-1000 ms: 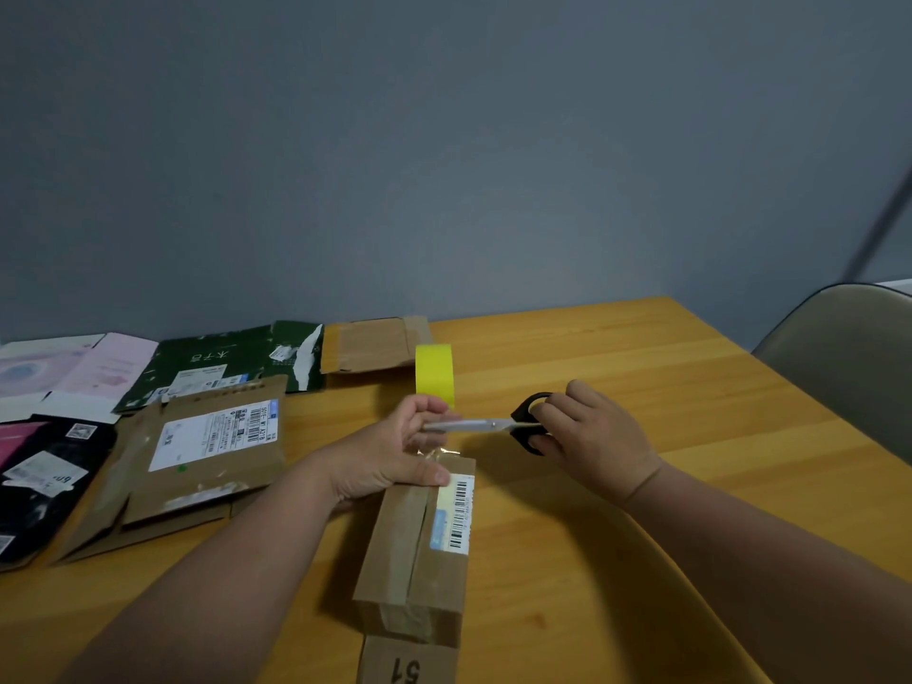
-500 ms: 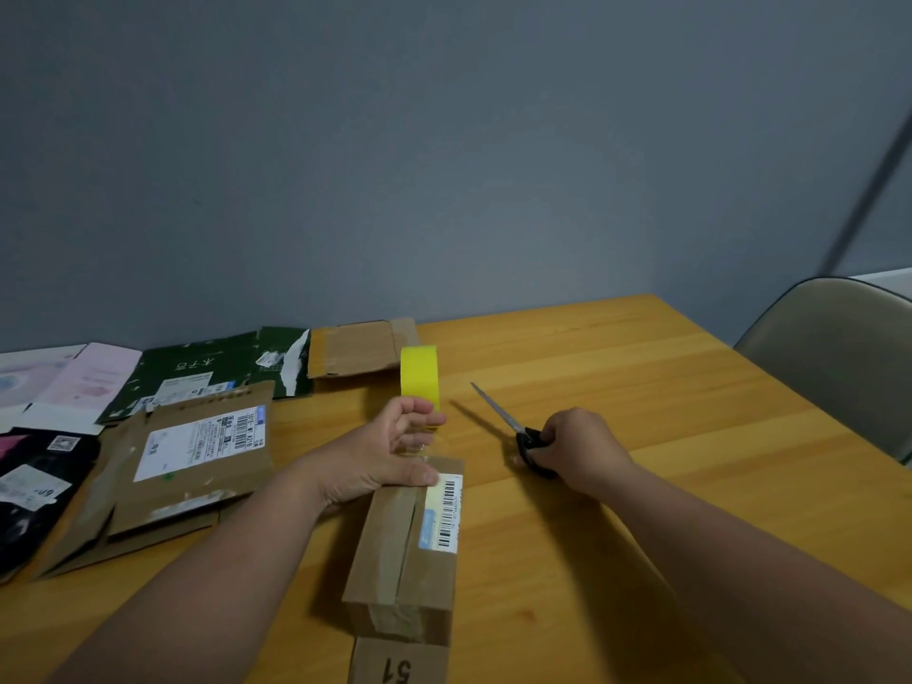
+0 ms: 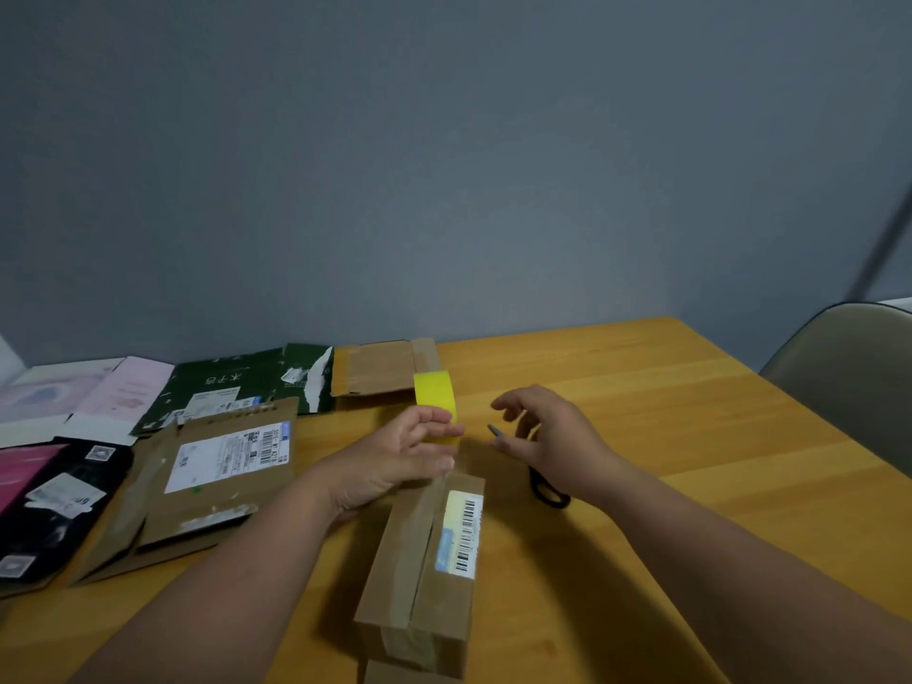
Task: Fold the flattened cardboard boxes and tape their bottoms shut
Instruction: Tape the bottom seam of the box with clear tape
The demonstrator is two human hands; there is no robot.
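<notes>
A folded brown cardboard box (image 3: 424, 560) with a barcode label lies on the wooden table (image 3: 691, 436), a strip of tape running along its top seam. Behind its far end stands a yellow tape roll (image 3: 433, 394). My left hand (image 3: 395, 456) lies at that far end, fingers stretched across the front of the roll and thumb down by the box edge. Whether it pinches a tape end I cannot tell. My right hand (image 3: 552, 436) hovers empty, fingers spread, over the black-handled scissors (image 3: 545, 488) lying on the table.
Several flattened boxes and mailers cover the left of the table: a brown one with a shipping label (image 3: 217, 466), a green one (image 3: 237, 382), pink and black ones (image 3: 54, 481), and a small brown one (image 3: 380, 367) by the wall. A chair (image 3: 858, 382) stands at the right.
My right hand swung the scissors away from the tape, laid them on the table and let go. It now hovers open above them. My left hand has stayed at the box's far end.
</notes>
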